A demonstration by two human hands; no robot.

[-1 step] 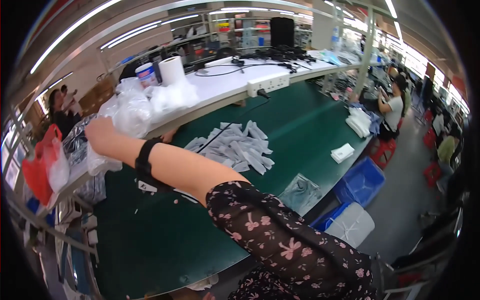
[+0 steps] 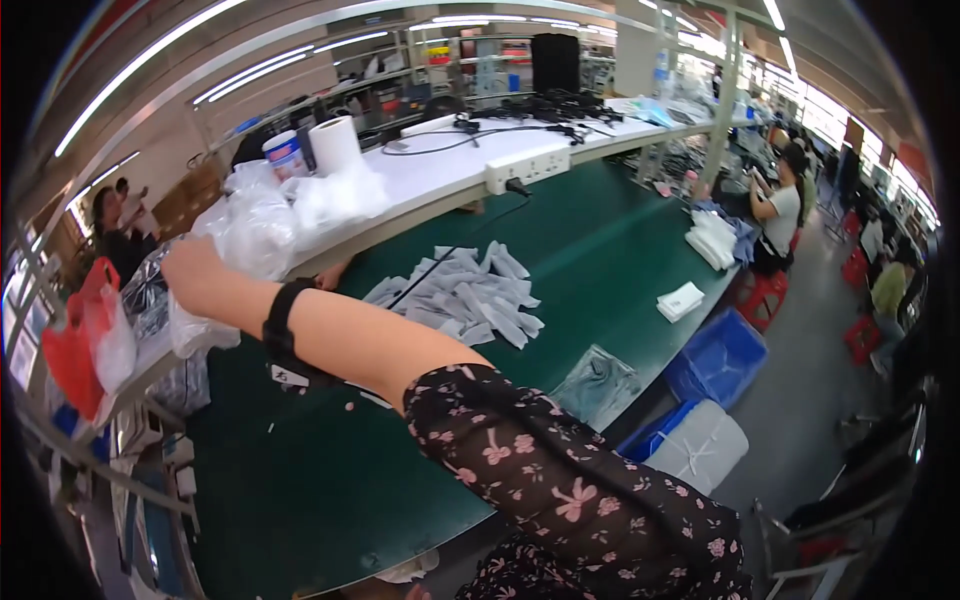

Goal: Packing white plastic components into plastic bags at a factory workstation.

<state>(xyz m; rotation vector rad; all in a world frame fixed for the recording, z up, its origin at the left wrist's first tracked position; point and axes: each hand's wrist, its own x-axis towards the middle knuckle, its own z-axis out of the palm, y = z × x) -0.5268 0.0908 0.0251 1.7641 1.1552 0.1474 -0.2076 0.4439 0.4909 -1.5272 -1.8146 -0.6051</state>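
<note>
Bare from the elbow and with a black band on the forearm, my right arm stretches across to the left. My right hand (image 2: 193,272) is bent down among clear plastic bags (image 2: 258,235) at the shelf's left end; its fingers are hidden. Dark items in clear wrap (image 2: 150,290) lie right beside it. A bit of skin shows at the lower edge; I cannot tell whether it is my left hand. Beyond my forearm, a heap of grey fabric pieces (image 2: 465,290) lies on the green table (image 2: 320,490).
A red plastic bag (image 2: 72,345) hangs at the left. The white shelf (image 2: 430,165) holds a paper roll (image 2: 336,145), a tub (image 2: 285,155), a power strip (image 2: 527,170) and black cables. Blue bins (image 2: 718,358) stand beside the table. A co-worker (image 2: 785,205) sits at the right.
The whole picture has shifted slightly to the left. My right hand stays at the plastic bags, and nothing on the table has moved.
</note>
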